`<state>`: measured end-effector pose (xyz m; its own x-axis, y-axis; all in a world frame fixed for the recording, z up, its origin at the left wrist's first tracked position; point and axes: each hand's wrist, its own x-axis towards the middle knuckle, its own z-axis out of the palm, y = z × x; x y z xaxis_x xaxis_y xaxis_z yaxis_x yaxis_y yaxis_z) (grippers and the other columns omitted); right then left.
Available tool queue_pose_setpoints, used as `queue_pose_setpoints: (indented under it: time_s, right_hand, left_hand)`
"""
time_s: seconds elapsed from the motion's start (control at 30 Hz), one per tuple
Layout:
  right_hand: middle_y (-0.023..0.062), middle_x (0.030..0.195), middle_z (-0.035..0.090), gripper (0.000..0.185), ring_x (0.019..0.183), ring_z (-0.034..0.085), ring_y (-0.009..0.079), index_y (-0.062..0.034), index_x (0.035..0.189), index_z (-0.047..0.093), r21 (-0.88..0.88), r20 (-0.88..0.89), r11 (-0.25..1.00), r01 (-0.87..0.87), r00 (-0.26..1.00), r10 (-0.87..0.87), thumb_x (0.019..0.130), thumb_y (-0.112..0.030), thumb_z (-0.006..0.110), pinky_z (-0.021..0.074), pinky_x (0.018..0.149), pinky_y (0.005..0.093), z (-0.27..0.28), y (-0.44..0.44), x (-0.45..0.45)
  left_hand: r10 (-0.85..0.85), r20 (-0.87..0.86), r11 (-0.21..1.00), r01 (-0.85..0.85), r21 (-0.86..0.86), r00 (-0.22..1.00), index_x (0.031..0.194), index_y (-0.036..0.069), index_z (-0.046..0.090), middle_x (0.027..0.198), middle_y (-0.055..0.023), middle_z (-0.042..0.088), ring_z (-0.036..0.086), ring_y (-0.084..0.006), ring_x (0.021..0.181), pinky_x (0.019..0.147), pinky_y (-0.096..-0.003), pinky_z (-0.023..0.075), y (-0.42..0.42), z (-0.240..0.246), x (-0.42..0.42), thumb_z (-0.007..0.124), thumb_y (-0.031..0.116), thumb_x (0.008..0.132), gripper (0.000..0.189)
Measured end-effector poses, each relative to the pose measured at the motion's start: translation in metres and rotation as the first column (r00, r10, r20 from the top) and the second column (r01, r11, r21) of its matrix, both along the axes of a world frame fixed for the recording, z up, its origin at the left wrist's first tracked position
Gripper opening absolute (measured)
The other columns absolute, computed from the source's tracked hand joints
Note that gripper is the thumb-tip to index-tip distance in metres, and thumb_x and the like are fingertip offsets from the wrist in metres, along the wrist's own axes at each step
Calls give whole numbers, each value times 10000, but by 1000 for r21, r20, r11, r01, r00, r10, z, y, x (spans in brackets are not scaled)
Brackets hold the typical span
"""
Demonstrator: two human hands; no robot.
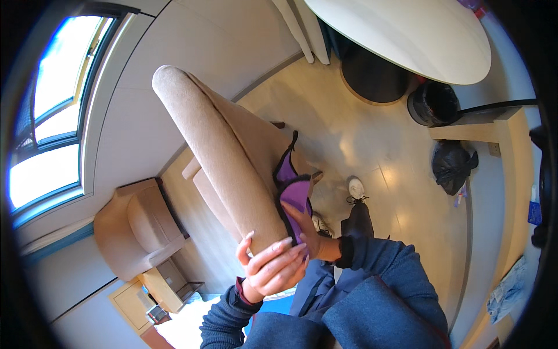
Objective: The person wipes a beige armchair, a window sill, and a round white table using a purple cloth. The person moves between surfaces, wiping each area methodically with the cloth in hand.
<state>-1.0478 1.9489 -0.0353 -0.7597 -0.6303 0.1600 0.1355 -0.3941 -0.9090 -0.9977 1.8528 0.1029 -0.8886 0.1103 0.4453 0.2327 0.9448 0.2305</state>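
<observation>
A purple bra (296, 194) with black trim lies along the right side of a beige upholstered chair back (218, 152). My right hand (307, 233) holds its near cup, with the thumb laid across the purple fabric. One end of the bra, narrow and black, points up and away from me. My left hand (272, 268) reaches over the near end of the chair back, and its fingertips press on the bra's near black edge beside my right hand. Part of the bra is hidden behind my fingers and the chair.
A beige armchair (141, 222) stands left by the window (56, 104), near a wooden cabinet (130, 303). A white oval table (418, 35) is at the upper right. Beneath and beside it are a black bin (433, 104) and a tied black bag (452, 165). Denim (505, 290) lies far right.
</observation>
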Motion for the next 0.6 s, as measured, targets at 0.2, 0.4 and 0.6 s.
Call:
queue_pose_setpoints:
  time_s: [0.2,0.4,0.6]
  right_hand:
    - [293,1375,397,788,1279,362,448,-22,1458,425,45,-175,998,40,984,-31,932,-608,382,182,1110,562,-26,-34,70]
    - [281,1415,399,734,1330,314,482,-75,1443,445,-39,-314,990,136,939,-141,952,-613,359,134,1108,637,-11,-139,113]
    - [133,1475,444,631,1397,298,418,-165,1439,496,-107,-301,993,57,950,-87,858,-397,576,110,1115,722,20,-208,130]
  left_hand:
    - [-43,34,997,45,-59,998,966,245,674,999,81,738,670,-112,1021,987,-563,350,-32,-4,63,726,237,790,184]
    - [302,110,907,-250,-340,947,1026,115,586,1114,-82,677,587,-307,1165,1101,-631,318,-85,6,142,634,77,867,171]
    - [564,40,712,-460,-531,825,1217,78,606,1269,-157,630,500,-356,1320,1178,-601,143,-100,-22,163,639,79,849,370]
